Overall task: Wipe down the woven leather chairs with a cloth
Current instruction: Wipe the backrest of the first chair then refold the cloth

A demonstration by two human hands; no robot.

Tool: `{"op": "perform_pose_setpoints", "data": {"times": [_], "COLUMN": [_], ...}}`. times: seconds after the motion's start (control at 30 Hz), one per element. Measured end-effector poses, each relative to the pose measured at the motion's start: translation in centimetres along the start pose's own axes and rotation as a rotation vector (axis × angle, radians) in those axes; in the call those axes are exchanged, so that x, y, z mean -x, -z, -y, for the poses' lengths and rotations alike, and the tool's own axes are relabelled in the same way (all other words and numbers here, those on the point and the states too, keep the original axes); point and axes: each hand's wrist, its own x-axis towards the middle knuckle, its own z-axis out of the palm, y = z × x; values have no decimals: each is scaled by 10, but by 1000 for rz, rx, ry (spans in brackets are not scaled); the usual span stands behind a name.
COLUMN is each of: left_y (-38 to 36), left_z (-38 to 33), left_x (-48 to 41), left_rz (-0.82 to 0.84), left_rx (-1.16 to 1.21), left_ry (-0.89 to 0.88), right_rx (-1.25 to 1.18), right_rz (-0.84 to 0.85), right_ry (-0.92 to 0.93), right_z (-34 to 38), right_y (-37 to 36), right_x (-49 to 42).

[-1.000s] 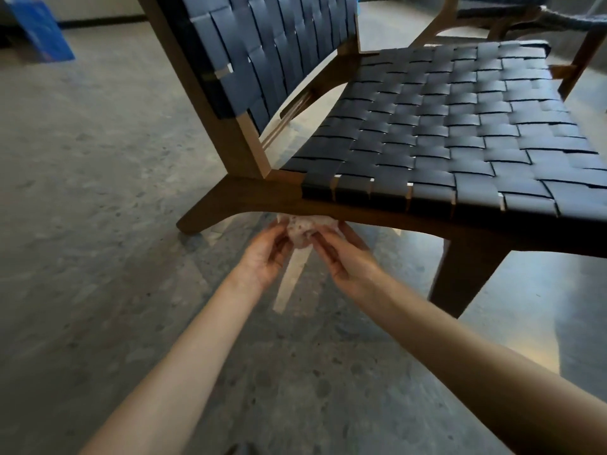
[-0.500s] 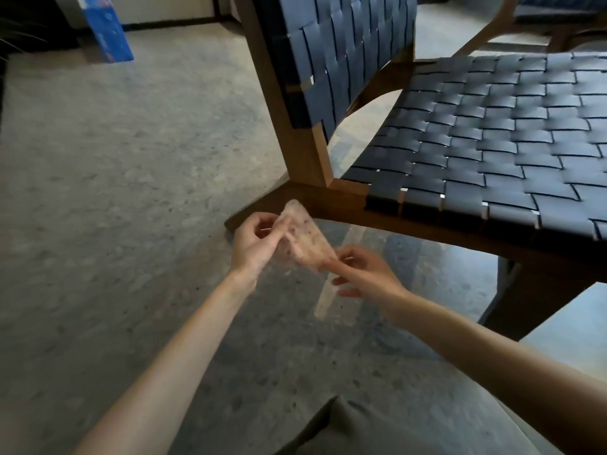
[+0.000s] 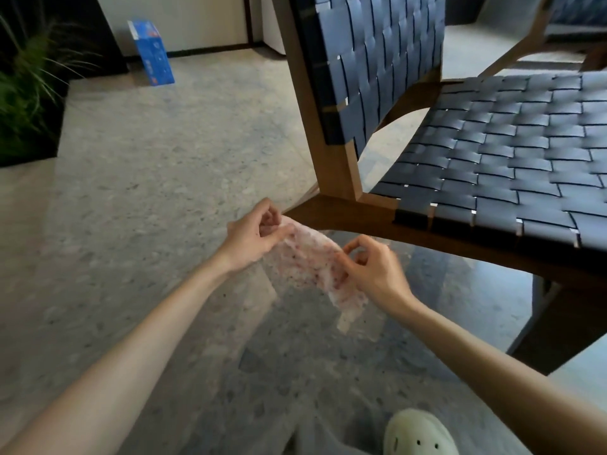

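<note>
The speckled stone floor (image 3: 147,192) fills most of what you see. On it to your right stands the woven leather chair (image 3: 492,152), its dark blue straps laced across the seat and the tilted backrest, all carried by a brown wooden frame (image 3: 338,178). A second chair (image 3: 578,11) of the same weave shows partly at the top right corner. At the far left a grassy plant (image 3: 23,87) leans in from a dark planter, and a blue box (image 3: 152,54) stands on the floor by the far wall. Your pale shoe (image 3: 417,435) sits at the bottom edge.

The cloth (image 3: 312,261), thin and white with reddish specks, is off the chair, stretched in the air just in front of the frame's lower rail. Your left hand (image 3: 253,234) pinches its upper left corner between thumb and curled fingers. Your right hand (image 3: 374,270) pinches its right edge the same way, and the loose lower end hangs below that hand.
</note>
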Motion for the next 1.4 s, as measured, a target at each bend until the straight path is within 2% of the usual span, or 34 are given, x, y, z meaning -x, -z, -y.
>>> {"op": "perform_pose_setpoints", "data": {"times": [0.07, 0.17, 0.3, 0.37, 0.53, 0.57, 0.63, 0.67, 0.73, 0.87, 1.03, 1.23, 1.4], "left_y": [2, -4, -25, -35, -57, -61, -65, -66, -66, -68, -64, -60, -58], "left_z": [3, 5, -4, -5, -2, -1, 0, -1, 0, 17, 40, 95, 131], "left_x": [-7, -20, -41, -57, -74, -75, -75, -73, -70, -66, -65, -67, -79], "left_rz": [-113, -240, -322, -384, -556, -556, -518, -470, -380, -168, -87, -78, -41], "left_rx": [-66, -85, -38, -23, -185, -165, 68, 225, 340, 215, 157, 108, -27], "left_ry": [-29, -53, -40, -5, 209, 221, 149, 119, 108, 48, -18, 130, 236], "right_rx": [-157, -394, -800, -908, -1193, -1221, -1298, -1358, -1478, -1473, -1475, -1381, -1366], "right_rz": [-14, -96, -300, -405, -400, -410, -426, -410, -308, -186, -98, 119, 167], "right_ry": [-85, -313, -610, -653, -669, -647, -627, -626, -587, -494, -452, -387, -532], "right_z": [-1, -11, -19, -20, -21, -22, -24, -26, -27, -27, -29, -45, -53], "right_y": [-13, -35, -60, -66, -77, -78, -75, -72, -68, -74, -92, -129, -162], "right_x": [-5, -20, -40, -49, -56, -56, -57, -57, -57, -55, -66, -90, -113]}}
